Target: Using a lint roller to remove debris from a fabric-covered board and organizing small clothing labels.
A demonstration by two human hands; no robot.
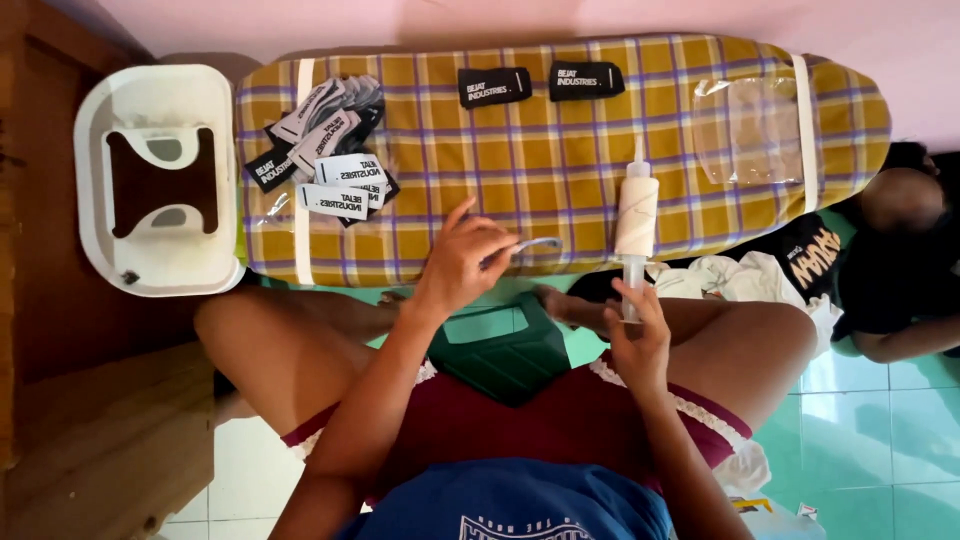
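Note:
My left hand (pixel 462 262) holds a thin grey tool (pixel 528 246), likely tweezers, over the near edge of a yellow plaid padded board (pixel 560 150). My right hand (pixel 638 335) grips the plunger end of a large white syringe-like applicator (pixel 636 215) whose nozzle points away across the board. A pile of black and white fabric labels (pixel 330 150) lies at the board's left end. Two black labels (pixel 540 83) rest side by side at the far edge.
A white plastic stool (pixel 155 180) stands to the left beside wooden furniture (pixel 60 400). A clear plastic bag (pixel 745 125) lies on the board's right end. A green stool (pixel 500 345) sits between my legs. Dark and white clothes (pixel 800 270) are heaped at right, near another person's arm (pixel 905 340).

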